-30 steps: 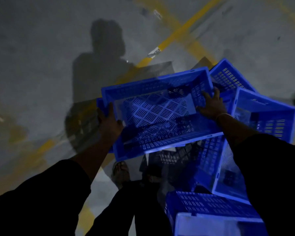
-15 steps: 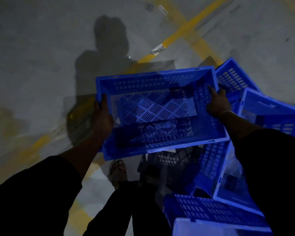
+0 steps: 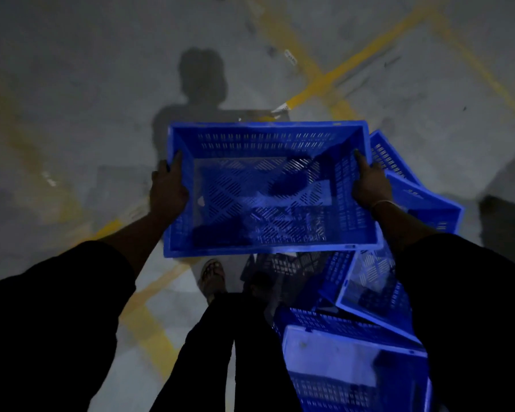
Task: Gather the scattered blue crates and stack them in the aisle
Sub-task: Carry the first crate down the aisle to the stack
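**Blue crate held level over a dim concrete floor**

Grey concrete floor (image 3: 72, 84) fills the dim scene, crossed by worn yellow lines (image 3: 333, 75), with the person's shadow (image 3: 202, 84) falling ahead. A scrap of white tape (image 3: 281, 108) lies on one line just beyond the crate.

Both hands hold one blue crate (image 3: 268, 188) above the floor, its open top facing up and its slotted bottom and walls visible inside. The left hand (image 3: 168, 188) grips the crate's left rim, thumb lying along the top edge and fingers hidden outside the wall. The right hand (image 3: 369, 185) grips the right rim the same way, thumb pointing forward along the edge; a thin bangle (image 3: 382, 202) sits on that wrist. Dark sleeves cover both forearms.

To the right and below lie more blue crates (image 3: 414, 200), tilted against each other in a loose heap. Nearest the person another crate (image 3: 354, 367) sits low at the right. One sandalled foot (image 3: 213, 276) shows under the held crate's near edge.
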A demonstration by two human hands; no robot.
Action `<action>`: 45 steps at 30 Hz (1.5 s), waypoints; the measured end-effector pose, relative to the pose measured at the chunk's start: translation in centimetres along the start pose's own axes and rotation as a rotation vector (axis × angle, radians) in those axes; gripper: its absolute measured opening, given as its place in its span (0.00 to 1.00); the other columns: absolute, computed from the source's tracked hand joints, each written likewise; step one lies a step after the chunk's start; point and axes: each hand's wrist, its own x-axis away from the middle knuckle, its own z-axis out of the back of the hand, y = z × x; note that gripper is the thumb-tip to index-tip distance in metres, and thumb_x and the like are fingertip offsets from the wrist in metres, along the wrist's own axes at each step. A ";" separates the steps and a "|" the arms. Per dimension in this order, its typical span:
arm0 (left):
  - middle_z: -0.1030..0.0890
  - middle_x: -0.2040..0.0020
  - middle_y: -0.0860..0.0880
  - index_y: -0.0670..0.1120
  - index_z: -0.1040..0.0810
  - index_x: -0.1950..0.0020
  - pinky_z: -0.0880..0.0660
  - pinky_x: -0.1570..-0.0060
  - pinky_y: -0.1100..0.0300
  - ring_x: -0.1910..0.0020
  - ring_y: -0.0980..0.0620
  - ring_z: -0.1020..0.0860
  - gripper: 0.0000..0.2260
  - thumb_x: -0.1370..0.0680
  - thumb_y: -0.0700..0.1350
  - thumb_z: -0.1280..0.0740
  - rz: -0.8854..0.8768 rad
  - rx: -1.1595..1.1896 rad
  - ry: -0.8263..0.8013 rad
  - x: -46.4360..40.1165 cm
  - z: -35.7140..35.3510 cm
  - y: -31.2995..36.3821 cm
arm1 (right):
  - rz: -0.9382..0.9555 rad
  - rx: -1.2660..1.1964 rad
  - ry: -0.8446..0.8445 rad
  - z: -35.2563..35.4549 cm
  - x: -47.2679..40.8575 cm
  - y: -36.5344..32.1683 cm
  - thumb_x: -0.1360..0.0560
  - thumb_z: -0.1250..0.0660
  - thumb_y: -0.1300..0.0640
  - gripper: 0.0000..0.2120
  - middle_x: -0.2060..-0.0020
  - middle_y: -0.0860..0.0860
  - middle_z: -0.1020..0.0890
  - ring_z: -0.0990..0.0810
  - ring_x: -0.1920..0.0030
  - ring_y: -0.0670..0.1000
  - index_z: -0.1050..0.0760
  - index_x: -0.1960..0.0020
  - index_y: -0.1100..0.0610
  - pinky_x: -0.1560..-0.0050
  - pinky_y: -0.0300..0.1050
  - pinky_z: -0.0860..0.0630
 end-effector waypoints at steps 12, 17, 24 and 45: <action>0.34 0.37 0.33 0.43 0.47 0.18 0.23 0.61 0.46 0.60 0.35 0.24 0.36 0.22 0.37 0.33 -0.009 0.043 0.117 13.1 19.3 2.0 | 0.201 -0.017 0.146 16.5 11.9 -5.7 0.23 0.38 0.64 0.36 0.38 0.66 0.31 0.24 0.57 0.67 0.47 0.20 0.46 0.62 0.54 0.28; 0.35 0.35 0.33 0.44 0.48 0.17 0.23 0.50 0.44 0.50 0.33 0.23 0.39 0.23 0.40 0.30 0.070 0.105 0.197 19.2 24.4 0.2 | 0.319 -0.023 0.177 19.8 14.9 -9.8 0.23 0.39 0.62 0.35 0.39 0.66 0.31 0.26 0.61 0.65 0.46 0.21 0.45 0.62 0.54 0.27; 0.35 0.33 0.36 0.48 0.48 0.17 0.24 0.44 0.44 0.43 0.33 0.24 0.40 0.24 0.42 0.29 0.207 0.189 0.336 28.5 28.3 -5.2 | 0.531 -0.029 0.207 20.7 19.1 -18.1 0.22 0.38 0.61 0.33 0.41 0.65 0.30 0.32 0.67 0.60 0.45 0.21 0.47 0.64 0.52 0.31; 0.32 0.36 0.34 0.46 0.43 0.18 0.27 0.49 0.49 0.50 0.33 0.24 0.34 0.22 0.40 0.32 0.663 0.220 0.693 64.6 36.6 -32.6 | 1.081 0.037 0.170 10.3 47.2 -53.6 0.24 0.34 0.61 0.35 0.42 0.64 0.30 0.25 0.51 0.67 0.42 0.21 0.49 0.52 0.58 0.25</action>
